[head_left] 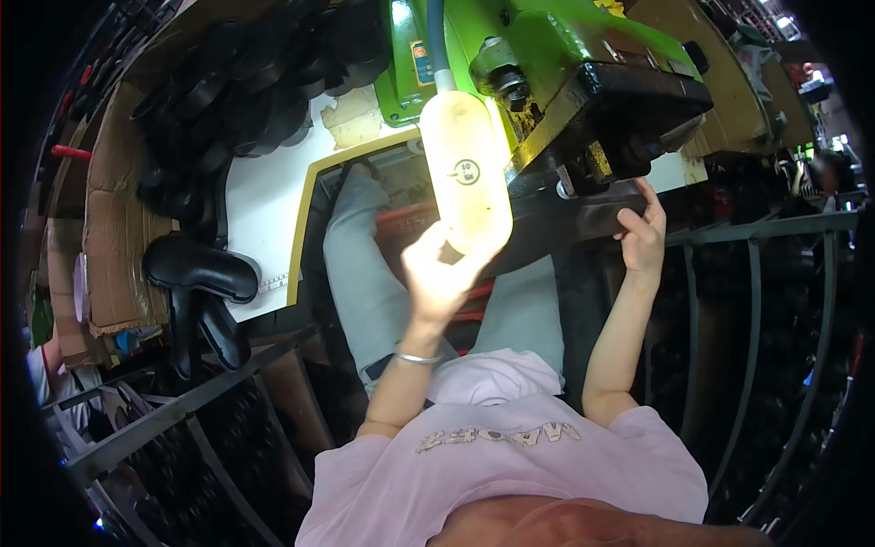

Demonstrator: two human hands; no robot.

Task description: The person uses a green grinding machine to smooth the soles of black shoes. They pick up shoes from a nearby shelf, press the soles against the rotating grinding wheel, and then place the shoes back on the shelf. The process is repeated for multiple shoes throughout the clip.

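Observation:
My right hand [643, 232] pinches the right end of a long, dark, smooth curved piece [597, 216], thumb and fingers at its edge. That piece passes under the black head [629, 114] of a green machine [565, 36]. A brightly lit oblong lamp [467, 169] on a grey flexible neck hangs in front of the machine. At the lamp's lower end is my left hand [444, 278], fingers curled and washed out by glare. The dark piece runs toward those fingers behind the lamp, but what they grip is hidden.
Black rounded pieces [264, 68] are heaped in a cardboard box [128, 210] at the left. More black elongated pieces [200, 269] hang over a white tabletop [264, 214] with a yellow edge. Metal rails [752, 264] stand at both sides.

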